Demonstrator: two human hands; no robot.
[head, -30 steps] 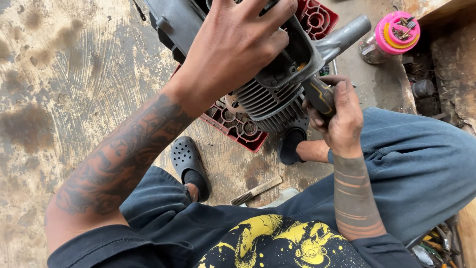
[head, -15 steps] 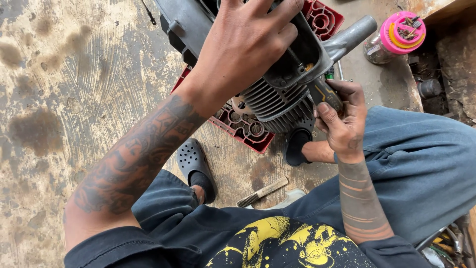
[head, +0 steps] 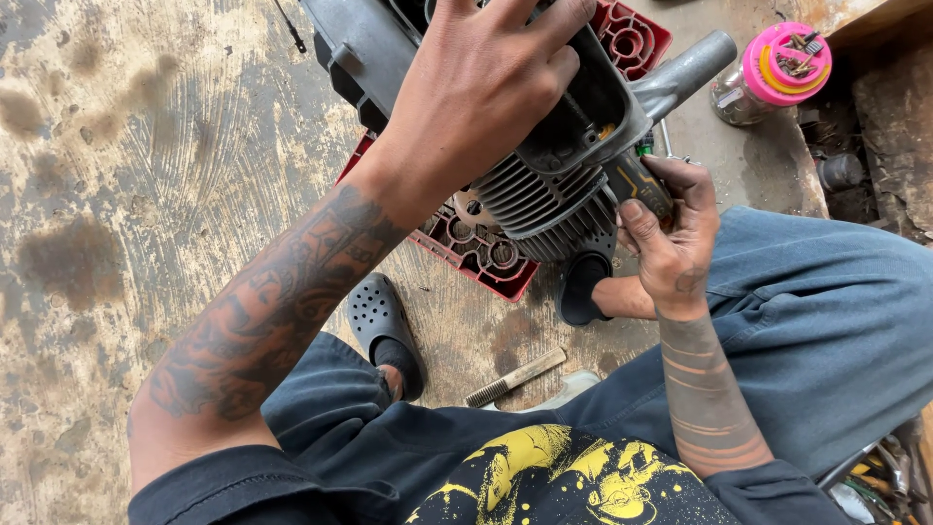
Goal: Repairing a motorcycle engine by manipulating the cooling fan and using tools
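A grey small engine with cooling fins (head: 544, 199) rests tilted on a red plastic crate (head: 481, 255). My left hand (head: 486, 78) lies spread over the top of the engine's housing and grips it. A black-handled screwdriver (head: 637, 183) is clasped in my right hand (head: 671, 233), its tip pointing up into the engine's side just below the grey metal tube (head: 690, 70). The tool's tip is hidden by the housing.
A pink-lidded jar (head: 773, 68) with small parts stands at the upper right. A ribbed metal file (head: 515, 377) lies on the stained concrete floor between my feet in black clogs (head: 384, 331). Tools lie at the lower right corner (head: 875, 476).
My right hand and the screwdriver have shifted slightly along the engine's side. My left hand keeps its hold on the housing.
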